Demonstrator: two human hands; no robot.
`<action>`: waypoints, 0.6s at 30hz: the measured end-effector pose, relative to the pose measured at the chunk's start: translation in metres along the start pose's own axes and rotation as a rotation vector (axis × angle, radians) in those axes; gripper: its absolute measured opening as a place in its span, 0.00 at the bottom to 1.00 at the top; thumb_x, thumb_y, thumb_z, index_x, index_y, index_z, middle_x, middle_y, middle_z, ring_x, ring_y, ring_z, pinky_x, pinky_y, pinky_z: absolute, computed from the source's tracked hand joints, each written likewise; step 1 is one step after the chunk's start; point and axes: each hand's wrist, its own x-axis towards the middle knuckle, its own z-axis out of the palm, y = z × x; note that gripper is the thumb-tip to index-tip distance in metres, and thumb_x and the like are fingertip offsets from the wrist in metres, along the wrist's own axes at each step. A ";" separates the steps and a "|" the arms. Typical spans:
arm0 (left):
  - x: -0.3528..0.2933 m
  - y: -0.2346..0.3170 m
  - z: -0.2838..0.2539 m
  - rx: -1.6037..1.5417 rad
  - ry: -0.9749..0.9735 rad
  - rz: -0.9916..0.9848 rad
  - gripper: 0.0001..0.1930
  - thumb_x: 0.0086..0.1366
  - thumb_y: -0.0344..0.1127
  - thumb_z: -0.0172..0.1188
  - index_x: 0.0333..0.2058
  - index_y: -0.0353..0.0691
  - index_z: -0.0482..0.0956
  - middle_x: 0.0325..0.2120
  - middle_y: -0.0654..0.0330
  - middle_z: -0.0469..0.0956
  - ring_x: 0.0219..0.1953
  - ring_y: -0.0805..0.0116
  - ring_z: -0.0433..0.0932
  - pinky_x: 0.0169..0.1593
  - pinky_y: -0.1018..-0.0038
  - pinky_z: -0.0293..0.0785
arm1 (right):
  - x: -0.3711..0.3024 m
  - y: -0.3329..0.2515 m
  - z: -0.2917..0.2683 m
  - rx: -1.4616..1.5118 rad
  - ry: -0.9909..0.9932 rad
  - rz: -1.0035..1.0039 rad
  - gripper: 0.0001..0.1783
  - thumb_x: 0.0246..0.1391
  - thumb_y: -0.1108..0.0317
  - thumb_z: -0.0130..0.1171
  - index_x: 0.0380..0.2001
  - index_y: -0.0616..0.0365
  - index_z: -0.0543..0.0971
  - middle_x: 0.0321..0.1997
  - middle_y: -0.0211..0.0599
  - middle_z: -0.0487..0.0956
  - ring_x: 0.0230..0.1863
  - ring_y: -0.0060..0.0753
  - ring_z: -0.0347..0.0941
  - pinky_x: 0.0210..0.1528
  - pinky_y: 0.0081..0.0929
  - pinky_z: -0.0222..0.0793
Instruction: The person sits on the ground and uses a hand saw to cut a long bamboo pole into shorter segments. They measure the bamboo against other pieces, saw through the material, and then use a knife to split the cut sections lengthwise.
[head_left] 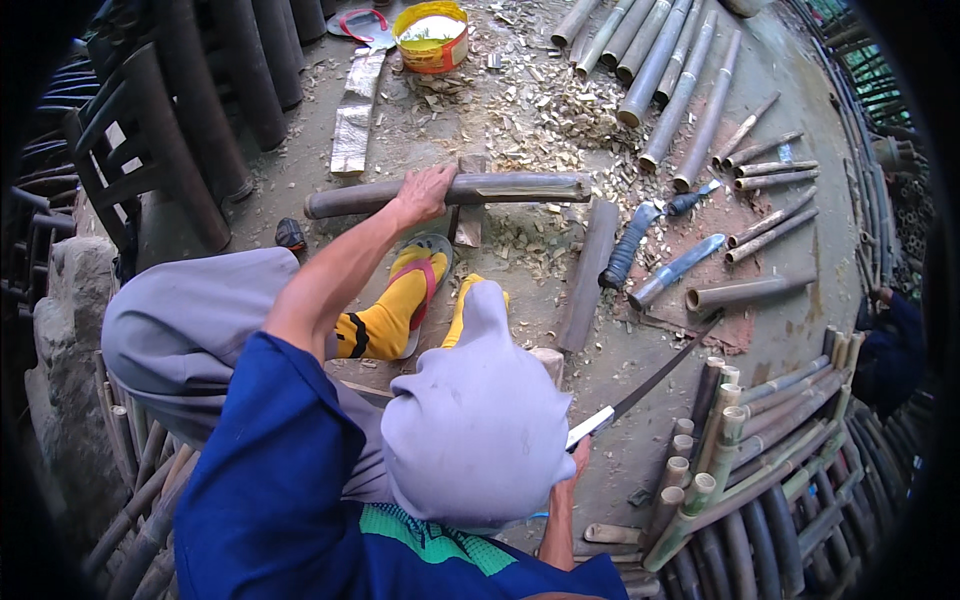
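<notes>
My left hand [424, 194] grips a long dark bamboo pole [520, 187] that lies across a small wooden block [470, 226] on the ground in front of my feet in yellow socks and sandals. My right hand [577, 462], partly hidden behind my grey-trousered knee, holds the pale handle of a long dark blade [655, 377] that points up and to the right, away from the pole.
Cut bamboo tubes [660, 70] lie at the top right, short pieces [765, 160] further right, and a bundle [740, 450] at the lower right. Two blue-handled knives [650, 250] rest on a brown mat. A yellow bucket [431, 36] stands at the top. Shavings cover the ground.
</notes>
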 end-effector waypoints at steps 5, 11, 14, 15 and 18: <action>-0.002 0.016 -0.001 -0.153 0.175 0.182 0.29 0.43 0.26 0.62 0.48 0.41 0.67 0.44 0.54 0.70 0.49 0.50 0.72 0.50 0.55 0.70 | -0.019 -0.002 -0.013 0.163 0.324 0.107 0.24 0.44 0.76 0.61 0.47 0.74 0.70 0.41 0.52 0.75 0.43 0.47 0.74 0.46 0.37 0.67; -0.002 0.021 0.016 -0.180 0.352 0.149 0.26 0.42 0.25 0.62 0.44 0.42 0.70 0.42 0.55 0.72 0.48 0.51 0.73 0.47 0.59 0.70 | -0.023 -0.003 -0.014 0.353 0.676 -0.096 0.10 0.50 0.74 0.59 0.33 0.66 0.70 0.24 0.35 0.70 0.22 0.29 0.66 0.22 0.26 0.62; -0.008 0.017 0.020 -0.195 0.391 0.113 0.26 0.42 0.24 0.61 0.44 0.43 0.70 0.40 0.56 0.73 0.47 0.52 0.73 0.45 0.58 0.69 | -0.035 -0.050 -0.028 0.144 0.640 -0.488 0.11 0.49 0.73 0.59 0.34 0.66 0.70 0.26 0.38 0.71 0.23 0.29 0.67 0.23 0.26 0.64; -0.009 0.016 0.020 -0.218 0.408 0.120 0.25 0.42 0.24 0.61 0.44 0.43 0.70 0.40 0.56 0.74 0.47 0.52 0.74 0.45 0.58 0.69 | -0.035 -0.067 -0.031 0.186 0.596 -0.445 0.12 0.50 0.74 0.57 0.36 0.68 0.70 0.30 0.42 0.72 0.28 0.35 0.69 0.30 0.31 0.65; -0.006 0.015 0.018 -0.281 0.309 0.159 0.24 0.42 0.22 0.58 0.43 0.42 0.70 0.39 0.55 0.74 0.46 0.52 0.74 0.46 0.56 0.67 | -0.027 -0.105 -0.043 0.250 0.495 -0.455 0.14 0.51 0.75 0.56 0.40 0.71 0.70 0.37 0.48 0.74 0.38 0.41 0.74 0.42 0.35 0.69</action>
